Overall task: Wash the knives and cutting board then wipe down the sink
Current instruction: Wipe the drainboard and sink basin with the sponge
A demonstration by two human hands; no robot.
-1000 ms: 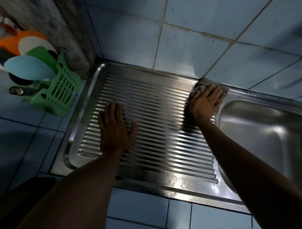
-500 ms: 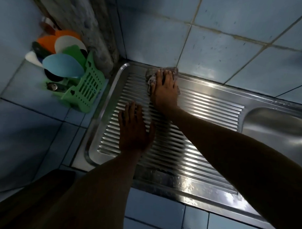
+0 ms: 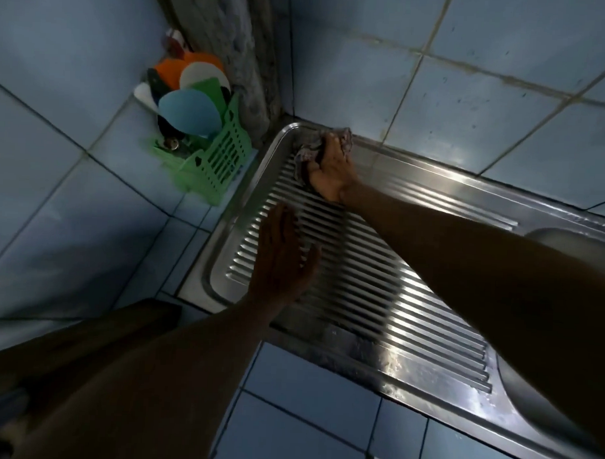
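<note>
The steel sink (image 3: pixel 410 339) serves as the landmark: its ribbed draining board fills the middle of the view, and the basin lies at its right end, mostly hidden behind the person's right forearm.

The right hand (image 3: pixel 330 172) is at the far left corner of the draining board, close to the tiled wall (image 3: pixel 470 98). Its fingers are curled around a crumpled greyish cloth (image 3: pixel 310 150), gripping it and pressing it onto the steel. The cloth bunches out to the left of and beyond the fingers, reaching the raised rim of the sink.

The left hand (image 3: pixel 283 259) lies flat on the ribs near the sink's left edge, nearer to the person than the right hand. Its fingers are straight and together, holding nothing.

Just left of the sink, on the blue tiled desk (image 3: pixel 72 204), stands a green slotted plastic rack (image 3: pixel 221 161). In it stand several coloured plastic pieces (image 3: pixel 188 112): light blue, green, white and orange. What they are cannot be told.

The front lip of the sink shows wet, shiny patches.
</note>
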